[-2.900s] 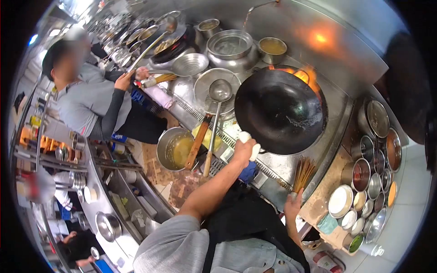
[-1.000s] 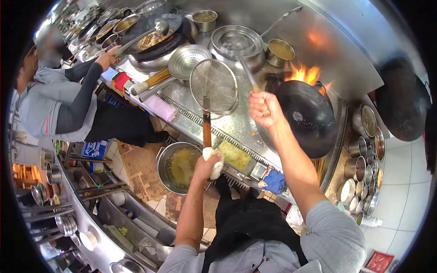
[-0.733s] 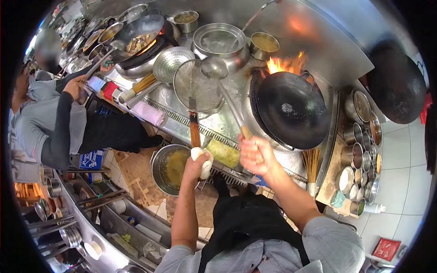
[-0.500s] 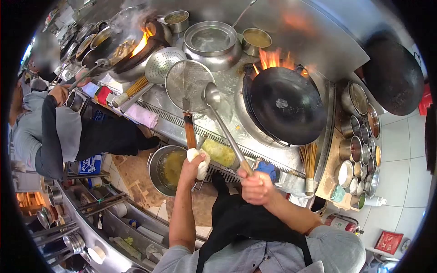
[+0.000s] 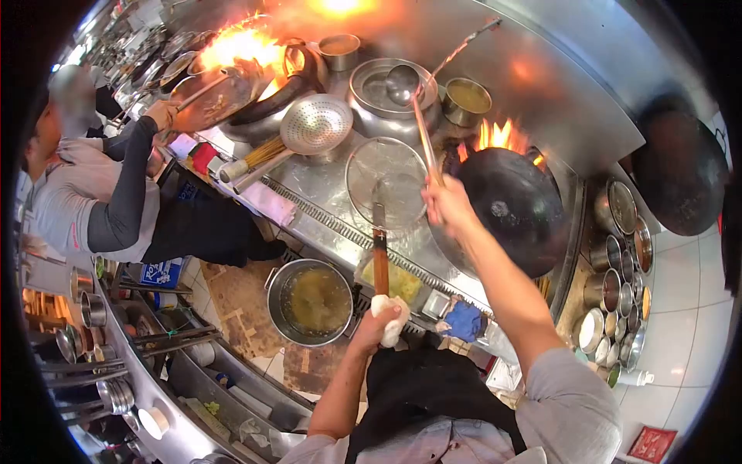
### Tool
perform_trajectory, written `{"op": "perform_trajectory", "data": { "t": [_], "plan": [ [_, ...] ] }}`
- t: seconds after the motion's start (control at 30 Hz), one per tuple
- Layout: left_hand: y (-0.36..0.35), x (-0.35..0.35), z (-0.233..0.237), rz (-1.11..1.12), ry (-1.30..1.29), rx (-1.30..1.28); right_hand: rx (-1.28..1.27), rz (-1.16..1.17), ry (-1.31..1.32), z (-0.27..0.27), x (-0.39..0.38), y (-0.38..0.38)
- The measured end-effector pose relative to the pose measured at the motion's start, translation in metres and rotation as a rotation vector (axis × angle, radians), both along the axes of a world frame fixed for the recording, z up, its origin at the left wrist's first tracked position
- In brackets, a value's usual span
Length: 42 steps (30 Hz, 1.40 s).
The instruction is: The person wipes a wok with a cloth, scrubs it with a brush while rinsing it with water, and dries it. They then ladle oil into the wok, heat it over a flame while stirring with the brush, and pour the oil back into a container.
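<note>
Strainer (image 5: 384, 182) and ladle (image 5: 402, 83) held above the counter (image 5: 305, 185)

Nearest, the left grip (image 5: 372, 331) curls tightly on a white cloth (image 5: 396, 315) at the near end of the Strainer's wooden handle. Just beyond it to the left, a pot (image 5: 272, 301) of yellowish liquid stands in front of the counter; to the right, a blue rag (image 5: 464, 322) lies by the counter's edge. The mesh is over the metal top (whether it rests there, I cannot tell). Farther forward, the right grip (image 5: 447, 203) is clenched round the ladle's handle, its forearm crossing in front of a black wok (image 5: 514, 220). Flames (image 5: 498, 135) rise behind that wok. The ladle's bowl appears over a vat (image 5: 386, 124) (contact is unclear). Off to the left, a co-worker (image 5: 100, 189) stands at a second wok (image 5: 216, 108), a large blaze (image 5: 239, 48) above it.
</note>
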<state>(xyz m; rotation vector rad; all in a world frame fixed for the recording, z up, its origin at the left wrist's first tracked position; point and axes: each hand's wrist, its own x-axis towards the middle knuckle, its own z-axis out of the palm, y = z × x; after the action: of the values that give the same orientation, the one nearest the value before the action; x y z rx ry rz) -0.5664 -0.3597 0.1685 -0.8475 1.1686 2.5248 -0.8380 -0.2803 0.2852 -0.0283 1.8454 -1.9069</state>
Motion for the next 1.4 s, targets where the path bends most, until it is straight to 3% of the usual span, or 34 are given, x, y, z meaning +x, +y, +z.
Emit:
{"op": "perform_trajectory", "data": {
  "t": [0.03,0.13,0.17,0.23,0.27,0.3,0.37,0.4,0.43,0.5,0.57,0.63,0.67,0.7,0.77,0.9,0.97,1.0,1.03,1.1,1.23,1.4],
  "plan": [
    [0.001,0.001,-0.003,0.020,0.004,0.017,0.334,0.026,0.186,-0.015,-0.038,-0.018],
    [-0.005,0.005,-0.004,-0.021,0.016,0.026,0.941,0.002,0.499,-0.031,-0.109,-0.072],
    [-0.006,0.006,-0.007,-0.051,0.005,0.043,0.932,0.006,0.509,-0.027,-0.115,-0.083],
    [-0.005,0.009,-0.014,0.026,0.021,-0.033,0.808,-0.014,0.261,-0.020,-0.123,-0.105],
    [-0.005,0.011,-0.019,0.053,0.025,-0.039,0.562,-0.048,0.085,-0.035,-0.137,-0.113],
    [-0.006,0.013,-0.022,0.079,0.029,-0.043,0.557,-0.043,0.093,-0.040,-0.150,-0.113],
    [-0.012,0.016,-0.021,0.087,0.054,-0.023,-0.293,0.072,-0.541,-0.038,-0.172,-0.109],
    [-0.015,0.017,-0.018,0.089,0.072,0.001,-0.469,-0.045,-0.605,-0.023,-0.165,-0.107],
    [-0.016,0.017,-0.016,0.091,0.080,0.000,-0.470,-0.040,-0.598,-0.009,-0.154,-0.103],
    [-0.018,0.017,-0.011,0.105,0.031,0.016,-0.742,0.025,-0.776,0.001,-0.149,-0.086],
    [-0.024,0.016,-0.025,0.060,0.044,0.020,-0.764,0.051,-0.759,0.012,-0.136,-0.070],
    [-0.022,0.010,-0.031,0.103,0.061,-0.186,-0.825,0.155,-0.742,0.030,-0.113,-0.053],
    [-0.017,0.005,-0.015,0.215,0.131,-0.546,-0.842,0.178,-0.742,0.032,-0.105,-0.044],
    [-0.014,0.002,-0.041,0.384,0.231,-0.815,-0.861,0.193,-0.739,0.034,-0.098,-0.033],
    [-0.013,-0.004,-0.004,0.531,0.364,-0.865,-0.920,0.260,-0.765,0.049,-0.072,-0.009],
    [-0.004,-0.020,0.029,0.521,0.383,-0.646,-0.942,0.230,-0.759,0.079,-0.014,0.046],
    [0.005,-0.032,0.034,0.339,0.391,-0.476,-0.956,0.281,-0.744,0.088,0.015,0.079],
    [0.023,-0.042,0.050,0.343,0.288,-0.345,-0.965,0.269,-0.738,0.093,0.030,0.097],
    [0.036,-0.055,0.038,0.337,0.270,-0.317,-0.985,0.279,-0.749,0.097,0.045,0.115],
    [0.056,-0.072,0.051,-0.015,0.170,-0.099,-1.009,0.288,-0.752,0.101,0.070,0.152],
    [0.111,-0.120,0.038,-0.251,0.072,-0.027,-0.950,0.183,-0.823,0.100,0.118,0.227],
    [0.156,-0.162,0.030,-0.328,-0.083,-0.030,-0.800,0.028,-0.799,0.098,0.169,0.311]
  ]
}}
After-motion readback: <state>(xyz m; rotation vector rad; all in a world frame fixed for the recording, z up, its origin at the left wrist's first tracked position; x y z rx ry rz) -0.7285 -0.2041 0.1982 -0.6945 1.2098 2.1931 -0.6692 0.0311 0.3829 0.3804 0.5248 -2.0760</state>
